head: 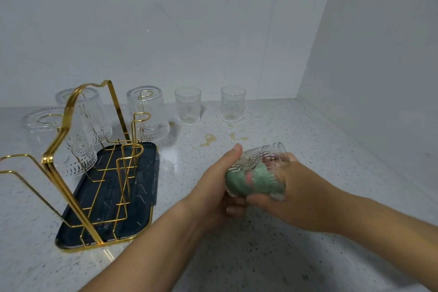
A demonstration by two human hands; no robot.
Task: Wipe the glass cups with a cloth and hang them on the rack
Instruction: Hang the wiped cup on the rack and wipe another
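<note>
My left hand (pixel 218 185) grips a patterned glass cup (pixel 256 161) lying on its side above the counter. A green cloth (pixel 256 181) is stuffed inside the cup, and my right hand (pixel 296 192) holds it there, fingers partly hidden by the glass. To the left stands a gold wire rack (pixel 71 125) on a dark tray (pixel 142 187). Three cups hang upside down on it: one at the far left (pixel 47 130), one behind the handle (pixel 92 114), one on the right prong (pixel 149 114). Two more cups (pixel 188 105) (pixel 233 103) stand upright by the back wall.
The speckled counter (pixel 260 244) carries yellowish stains (pixel 208 140) just beyond my hands. White walls close the back and the right side, meeting in a corner at the far right. The rack's front prongs (pixel 128 156) hold no cups.
</note>
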